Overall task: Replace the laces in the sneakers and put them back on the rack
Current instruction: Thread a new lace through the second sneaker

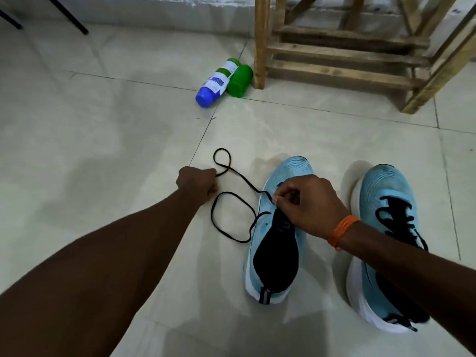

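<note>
- Right hand (309, 204): fingertips pinching the black lace (243, 178) at the front eyelets of the unlaced sneaker (278, 253).
- Left hand (198, 182): fist gripping the lace's slack.
- Laced sneaker (386, 228) standing beside it, rack (342, 60) beyond.
- Lacing seemingly starting; next, feeding an end through.

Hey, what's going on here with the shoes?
The left hand grips a loose black lace on the tiled floor, while the right hand pinches it at the front eyelets of one light blue sneaker. The second sneaker beside it is laced. Both sit in front of the wooden rack, not on it.
</note>
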